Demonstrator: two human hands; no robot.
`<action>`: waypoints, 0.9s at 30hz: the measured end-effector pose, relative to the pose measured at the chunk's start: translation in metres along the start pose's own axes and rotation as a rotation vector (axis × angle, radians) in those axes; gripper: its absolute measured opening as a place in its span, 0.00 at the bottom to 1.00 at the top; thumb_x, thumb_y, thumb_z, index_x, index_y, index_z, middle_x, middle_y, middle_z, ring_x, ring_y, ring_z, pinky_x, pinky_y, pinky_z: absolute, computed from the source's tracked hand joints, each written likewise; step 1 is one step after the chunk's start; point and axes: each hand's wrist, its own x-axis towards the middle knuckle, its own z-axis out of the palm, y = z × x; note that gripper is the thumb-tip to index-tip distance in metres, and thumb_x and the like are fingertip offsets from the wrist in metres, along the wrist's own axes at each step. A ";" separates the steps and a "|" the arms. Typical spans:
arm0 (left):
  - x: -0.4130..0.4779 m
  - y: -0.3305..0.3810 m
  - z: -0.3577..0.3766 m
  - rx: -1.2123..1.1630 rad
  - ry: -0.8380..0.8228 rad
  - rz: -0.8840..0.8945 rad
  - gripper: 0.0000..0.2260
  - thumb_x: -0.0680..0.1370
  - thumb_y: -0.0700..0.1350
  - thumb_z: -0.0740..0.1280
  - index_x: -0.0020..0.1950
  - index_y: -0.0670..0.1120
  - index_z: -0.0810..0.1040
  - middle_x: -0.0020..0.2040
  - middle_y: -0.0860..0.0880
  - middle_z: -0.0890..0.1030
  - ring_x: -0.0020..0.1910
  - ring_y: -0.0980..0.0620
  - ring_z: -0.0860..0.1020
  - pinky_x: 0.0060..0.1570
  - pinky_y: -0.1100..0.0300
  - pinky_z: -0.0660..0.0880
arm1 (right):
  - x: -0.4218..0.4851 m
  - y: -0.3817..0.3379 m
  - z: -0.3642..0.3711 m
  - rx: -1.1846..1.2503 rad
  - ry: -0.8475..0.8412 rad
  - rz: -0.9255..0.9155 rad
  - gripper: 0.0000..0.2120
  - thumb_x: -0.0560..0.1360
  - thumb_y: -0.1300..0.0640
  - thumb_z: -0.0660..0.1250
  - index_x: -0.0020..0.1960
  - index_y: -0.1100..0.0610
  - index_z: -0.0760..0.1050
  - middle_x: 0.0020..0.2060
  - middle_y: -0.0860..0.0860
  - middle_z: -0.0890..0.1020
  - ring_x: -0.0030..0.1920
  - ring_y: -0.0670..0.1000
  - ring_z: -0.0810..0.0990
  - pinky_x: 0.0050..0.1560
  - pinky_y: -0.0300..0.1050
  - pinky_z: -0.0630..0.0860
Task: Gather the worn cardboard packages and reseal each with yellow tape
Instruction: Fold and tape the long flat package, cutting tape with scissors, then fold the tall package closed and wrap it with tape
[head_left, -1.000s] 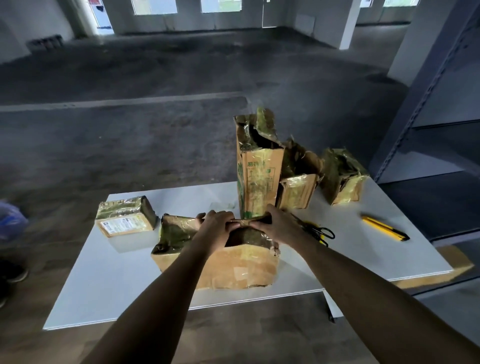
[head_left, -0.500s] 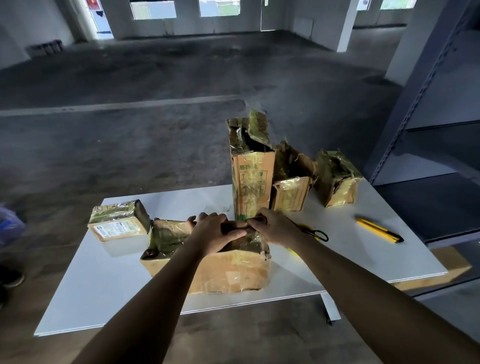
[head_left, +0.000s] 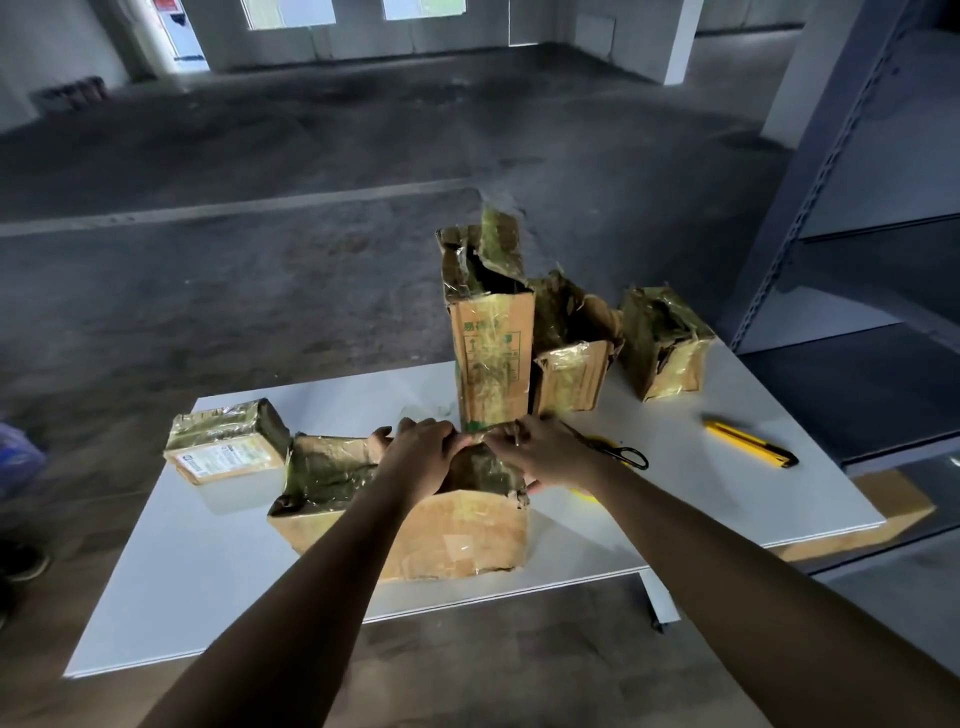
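A wide worn cardboard package (head_left: 457, 535) wrapped in yellowish tape lies at the front middle of the white table (head_left: 166, 587). My left hand (head_left: 421, 457) and my right hand (head_left: 540, 457) sit on its crumpled top near the far edge, fingers curled round the torn flap material. A tall package (head_left: 491, 358) with a ripped-open top stands just behind my hands. Two smaller torn packages (head_left: 571, 374) (head_left: 667, 348) stand to its right. A flat labelled package (head_left: 223, 447) lies at the left.
Black-handled scissors (head_left: 618, 452) lie right of my right hand. A yellow utility knife (head_left: 750, 444) rests farther right on the table. A grey metal shelf (head_left: 857, 218) stands at the right. Something blue (head_left: 15, 457) and a dark shoe (head_left: 21, 561) show at the left edge.
My hands have stayed together on the wide package's top and shifted slightly toward its far edge. The view has drifted a little to the right.
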 end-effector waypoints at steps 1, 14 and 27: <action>0.000 0.000 0.000 -0.017 0.004 0.021 0.16 0.84 0.57 0.55 0.62 0.52 0.78 0.60 0.51 0.79 0.63 0.46 0.70 0.49 0.52 0.55 | -0.003 0.001 0.001 -0.014 -0.059 0.026 0.40 0.67 0.33 0.73 0.69 0.54 0.62 0.61 0.55 0.74 0.51 0.54 0.82 0.40 0.48 0.84; 0.002 0.009 0.003 -0.174 0.072 0.036 0.11 0.83 0.48 0.61 0.57 0.48 0.83 0.54 0.48 0.84 0.54 0.46 0.80 0.47 0.55 0.60 | -0.003 0.000 0.010 -0.039 0.118 -0.047 0.21 0.84 0.42 0.52 0.64 0.59 0.66 0.38 0.57 0.76 0.45 0.63 0.82 0.46 0.67 0.80; -0.031 -0.048 -0.014 -0.101 0.191 -0.320 0.20 0.81 0.57 0.63 0.71 0.51 0.72 0.74 0.49 0.70 0.73 0.45 0.65 0.69 0.46 0.59 | -0.004 -0.018 0.014 -0.625 -0.037 -0.265 0.49 0.67 0.40 0.76 0.77 0.49 0.51 0.72 0.52 0.55 0.73 0.61 0.57 0.67 0.56 0.69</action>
